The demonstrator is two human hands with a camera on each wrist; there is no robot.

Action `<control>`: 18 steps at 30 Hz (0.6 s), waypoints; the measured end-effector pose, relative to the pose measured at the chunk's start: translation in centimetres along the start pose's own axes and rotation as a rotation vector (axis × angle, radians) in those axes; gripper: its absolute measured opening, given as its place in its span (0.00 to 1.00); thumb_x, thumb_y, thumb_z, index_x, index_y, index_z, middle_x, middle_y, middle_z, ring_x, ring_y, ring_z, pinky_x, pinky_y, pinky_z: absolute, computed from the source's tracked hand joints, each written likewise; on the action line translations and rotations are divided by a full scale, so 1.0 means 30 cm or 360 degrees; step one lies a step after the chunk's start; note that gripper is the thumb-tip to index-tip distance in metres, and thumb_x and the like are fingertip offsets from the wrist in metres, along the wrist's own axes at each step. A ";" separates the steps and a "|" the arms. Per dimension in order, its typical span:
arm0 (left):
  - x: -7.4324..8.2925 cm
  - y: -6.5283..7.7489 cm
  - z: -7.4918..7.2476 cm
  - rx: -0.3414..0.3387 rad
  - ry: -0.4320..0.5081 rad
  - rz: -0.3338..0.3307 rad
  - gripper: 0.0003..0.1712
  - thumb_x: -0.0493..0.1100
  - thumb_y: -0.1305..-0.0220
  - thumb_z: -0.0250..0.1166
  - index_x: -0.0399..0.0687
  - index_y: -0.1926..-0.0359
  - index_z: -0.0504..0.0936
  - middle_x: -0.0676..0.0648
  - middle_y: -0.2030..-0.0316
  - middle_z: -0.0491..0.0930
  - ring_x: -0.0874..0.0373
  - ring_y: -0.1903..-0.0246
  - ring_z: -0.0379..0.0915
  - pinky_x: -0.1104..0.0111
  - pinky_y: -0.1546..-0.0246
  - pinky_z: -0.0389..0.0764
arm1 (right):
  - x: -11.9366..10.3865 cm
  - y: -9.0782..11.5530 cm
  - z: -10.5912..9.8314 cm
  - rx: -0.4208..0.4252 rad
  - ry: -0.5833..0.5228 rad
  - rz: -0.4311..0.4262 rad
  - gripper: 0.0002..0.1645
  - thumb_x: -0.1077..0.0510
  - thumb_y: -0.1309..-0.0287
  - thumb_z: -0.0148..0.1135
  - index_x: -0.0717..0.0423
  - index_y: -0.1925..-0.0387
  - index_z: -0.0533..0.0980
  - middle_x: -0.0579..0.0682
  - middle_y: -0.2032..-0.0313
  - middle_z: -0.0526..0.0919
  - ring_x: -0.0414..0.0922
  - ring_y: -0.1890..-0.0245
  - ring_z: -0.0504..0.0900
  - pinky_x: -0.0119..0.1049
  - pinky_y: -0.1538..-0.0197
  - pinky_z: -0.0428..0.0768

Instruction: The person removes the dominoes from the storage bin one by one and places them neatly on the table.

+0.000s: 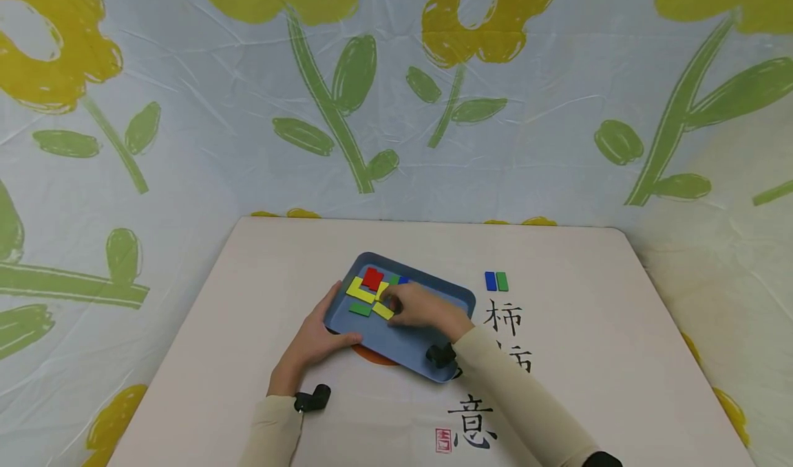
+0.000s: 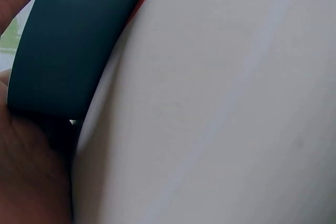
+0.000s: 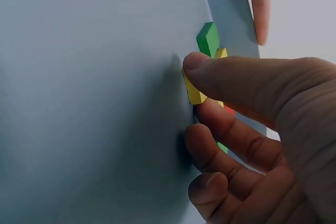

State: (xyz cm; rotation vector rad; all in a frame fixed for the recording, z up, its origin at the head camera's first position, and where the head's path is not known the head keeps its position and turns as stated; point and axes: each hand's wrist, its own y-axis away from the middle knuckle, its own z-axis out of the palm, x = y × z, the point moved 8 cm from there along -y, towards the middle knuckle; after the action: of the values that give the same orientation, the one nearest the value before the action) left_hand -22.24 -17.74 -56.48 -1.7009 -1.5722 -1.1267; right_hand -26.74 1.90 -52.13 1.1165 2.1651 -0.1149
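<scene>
A blue-grey tray (image 1: 409, 346) lies tilted across the table. My left hand (image 1: 316, 336) holds its left end, thumb at the near rim and fingers along the side; in the left wrist view the hand (image 2: 26, 166) is right at the tray's dark outer wall (image 2: 68, 45). Over the tray, my right hand (image 1: 421, 306) pinches a yellow block (image 3: 193, 92) between thumb and index finger, the other fingers curled loosely. Around it in the tray are a green block (image 1: 361, 309), yellow pieces (image 1: 358, 291) in an angle and red pieces (image 1: 372, 278). The right hand partly hides a blue piece (image 1: 403, 280).
Right of the tray, a blue block (image 1: 491, 281) and a green block (image 1: 502, 282) lie side by side on the pale table (image 1: 619, 357). Black characters (image 1: 472, 422) and a red seal mark (image 1: 443, 441) are printed on its cover. A flowered curtain (image 1: 533, 150) surrounds the table.
</scene>
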 end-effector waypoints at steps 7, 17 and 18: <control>0.001 0.001 0.001 -0.0002 0.0017 -0.0001 0.67 0.59 0.51 0.82 0.74 0.18 0.49 0.46 0.19 0.53 0.40 0.22 0.53 0.37 0.27 0.60 | -0.018 -0.009 0.016 -0.0041 -0.0013 -0.0007 0.30 0.55 0.40 0.75 0.54 0.38 0.78 0.46 0.62 0.80 0.42 0.62 0.76 0.33 0.56 0.79; -0.002 -0.001 0.000 0.0006 0.0012 0.0014 0.67 0.60 0.51 0.82 0.75 0.18 0.49 0.46 0.20 0.54 0.40 0.23 0.54 0.37 0.27 0.61 | -0.023 -0.022 0.027 -0.0030 0.0017 -0.0023 0.28 0.56 0.40 0.76 0.55 0.40 0.79 0.45 0.66 0.77 0.41 0.65 0.74 0.31 0.61 0.76; -0.002 -0.001 0.000 0.0005 0.0012 0.0016 0.67 0.59 0.51 0.82 0.74 0.18 0.49 0.46 0.19 0.54 0.40 0.23 0.54 0.37 0.27 0.61 | -0.023 -0.023 0.027 -0.0029 0.0019 -0.0023 0.28 0.55 0.41 0.76 0.54 0.40 0.79 0.45 0.66 0.77 0.41 0.65 0.74 0.31 0.61 0.76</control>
State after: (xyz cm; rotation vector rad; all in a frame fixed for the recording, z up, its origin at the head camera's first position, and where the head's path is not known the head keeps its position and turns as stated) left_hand -22.26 -17.77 -56.52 -1.6989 -1.5582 -1.1237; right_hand -26.53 0.70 -52.48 1.0941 2.1804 -0.0949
